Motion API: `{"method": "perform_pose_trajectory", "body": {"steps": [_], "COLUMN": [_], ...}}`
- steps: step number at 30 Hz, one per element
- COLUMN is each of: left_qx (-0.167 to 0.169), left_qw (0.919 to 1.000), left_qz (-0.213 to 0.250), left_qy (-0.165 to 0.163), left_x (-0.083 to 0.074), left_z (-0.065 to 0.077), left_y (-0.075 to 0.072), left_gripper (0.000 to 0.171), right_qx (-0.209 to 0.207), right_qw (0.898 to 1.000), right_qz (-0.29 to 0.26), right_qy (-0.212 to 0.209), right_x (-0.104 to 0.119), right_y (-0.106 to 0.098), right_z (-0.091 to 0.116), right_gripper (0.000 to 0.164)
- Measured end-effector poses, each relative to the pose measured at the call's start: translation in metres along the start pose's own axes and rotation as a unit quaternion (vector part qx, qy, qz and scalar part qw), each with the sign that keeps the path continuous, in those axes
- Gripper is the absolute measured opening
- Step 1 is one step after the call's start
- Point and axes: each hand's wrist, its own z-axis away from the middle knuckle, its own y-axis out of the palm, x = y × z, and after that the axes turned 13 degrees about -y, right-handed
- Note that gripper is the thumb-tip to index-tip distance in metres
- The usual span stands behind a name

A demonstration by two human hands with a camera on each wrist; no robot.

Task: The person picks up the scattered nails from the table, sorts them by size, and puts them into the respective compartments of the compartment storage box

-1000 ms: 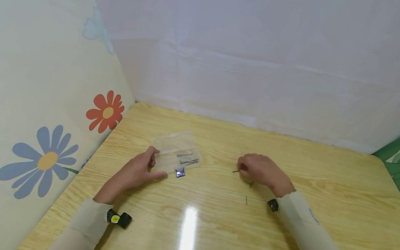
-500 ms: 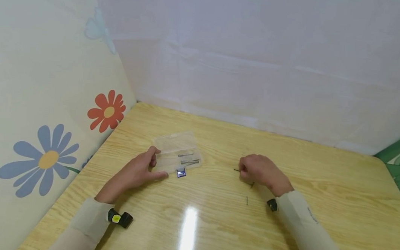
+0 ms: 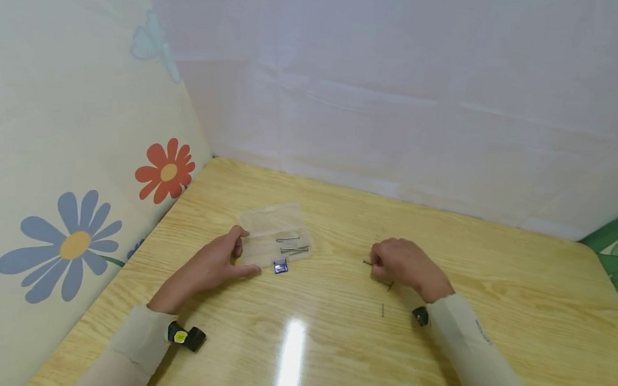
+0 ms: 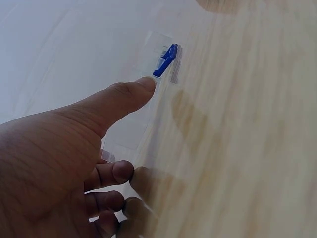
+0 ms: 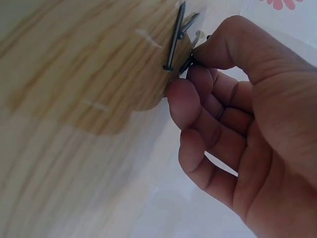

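My left hand grips the left end of a clear plastic box, its thumb along the front edge and the other fingers curled at the side. The box lies open, its lid tipped back. Several nails lie inside, and a blue latch juts from the front; in the left wrist view the thumb tip is close to this latch. To the right, my right hand is low at the table, pinching a dark nail between thumb and fingertips. Other nails lie right beside those fingertips.
A single nail lies on the wood-grain table in front of the right hand. Another nail sits just under that hand. A pale cloth wall rises behind the table, and a flower-printed wall stands at the left.
The head view has shifted very slightly. Both hands stay where they were, and the nails in the box have not moved.
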Motion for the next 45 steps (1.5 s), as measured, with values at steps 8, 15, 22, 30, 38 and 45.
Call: {"method": "perform_pose_trajectory", "body": {"steps": [8, 15, 22, 30, 38, 45], "left_qx": [-0.002, -0.005, -0.007, -0.003, -0.001, -0.003], "left_qw": [1.0, 0.9999, 0.9999, 1.0, 1.0, 0.9999], "left_qz": [0.002, -0.001, -0.003, 0.005, 0.006, 0.004], "left_qy": [0.005, 0.01, 0.007, 0.002, 0.003, 0.01], "left_x": [0.002, 0.003, 0.003, 0.0, 0.0, 0.0], "left_z": [-0.002, -0.003, 0.0, 0.001, 0.0, 0.001], "left_y": [0.002, 0.004, 0.002, 0.0, 0.0, 0.0], "left_gripper": [0.078, 0.077, 0.077, 0.078, 0.078, 0.075], "right_qx": [-0.011, -0.03, -0.036, -0.033, -0.021, -0.027], "right_qw": [1.0, 0.999, 0.998, 0.998, 0.998, 0.997], "right_qz": [0.006, 0.012, 0.003, -0.01, -0.025, -0.037], "right_qy": [-0.01, -0.04, -0.048, -0.059, -0.048, -0.061], "right_x": [0.0, 0.005, 0.013, 0.02, 0.026, 0.035], "right_y": [-0.001, -0.002, -0.005, -0.009, -0.007, -0.009], "right_z": [-0.003, -0.013, -0.025, -0.04, -0.053, -0.068], "right_gripper": [0.018, 0.018, 0.019, 0.018, 0.016, 0.015]}}
